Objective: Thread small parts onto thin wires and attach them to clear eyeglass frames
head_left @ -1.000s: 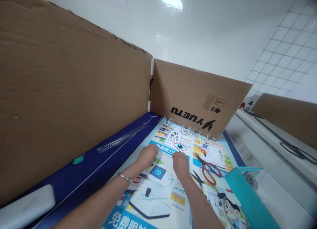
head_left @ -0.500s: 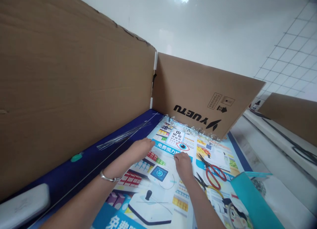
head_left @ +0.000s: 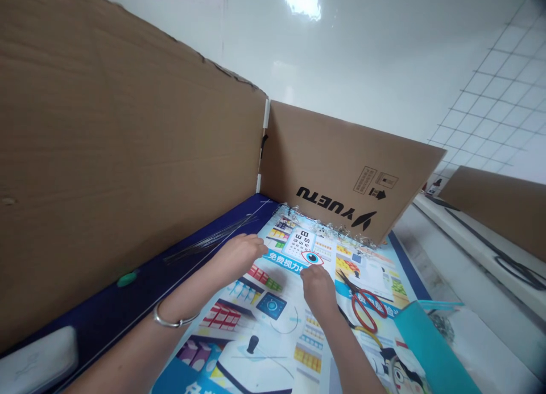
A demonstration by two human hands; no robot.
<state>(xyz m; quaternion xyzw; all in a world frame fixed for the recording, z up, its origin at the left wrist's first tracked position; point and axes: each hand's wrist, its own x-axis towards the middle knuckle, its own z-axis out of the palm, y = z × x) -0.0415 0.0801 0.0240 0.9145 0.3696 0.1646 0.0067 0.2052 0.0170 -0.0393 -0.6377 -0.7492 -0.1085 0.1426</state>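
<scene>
Cardboard point(head_left: 336, 155) is set beside the printed sheet point(head_left: 285, 328); over it, left hand point(head_left: 244, 252) and right hand point(head_left: 319, 286) are spread wider than a second ago, leaving more print exposed; fingers curled, grip can't be told.

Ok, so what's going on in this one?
A person has the left hand and right hand apart over a printed poster; whatever they may be pinching is too fine to make out. Red-handled scissors lie right of the right hand. Thin wires lie left on the blue surface; small tangled bits line the foot of the YUETU-marked cardboard panel.
</scene>
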